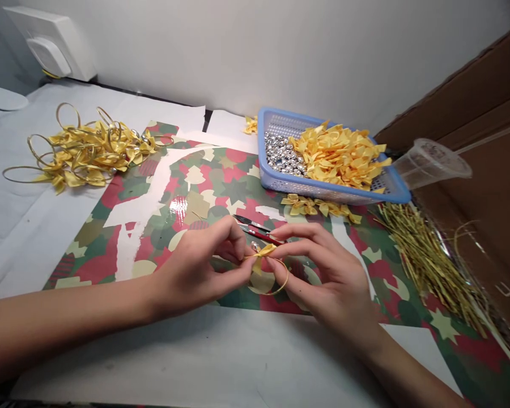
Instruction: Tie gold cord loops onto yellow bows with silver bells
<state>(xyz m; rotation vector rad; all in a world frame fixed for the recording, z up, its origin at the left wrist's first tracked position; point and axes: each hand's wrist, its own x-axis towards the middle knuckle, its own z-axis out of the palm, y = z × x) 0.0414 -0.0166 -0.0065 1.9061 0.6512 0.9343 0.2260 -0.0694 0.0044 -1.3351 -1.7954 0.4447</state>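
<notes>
Bright even indoor light, glare on glossy wrapping paper (179,205), bowed wide-angle edges

2 hands (195,266), 1 bskt (276,184), 1 cup (433,164)

Left hand (194,267) and right hand (325,277) pinching together
Their fingertips (238,241) curl inward, just apart; left forearm (68,317) lies low across, right forearm (412,374) rises from below.

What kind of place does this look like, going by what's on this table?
Probably a small craft workstation, perhaps a home piecework corner. A blue plastic basket holds yellow ribbon bows and silver beads, gold-looped bows lie piled nearby, and red-handled thread snips lie mid-table.
</notes>
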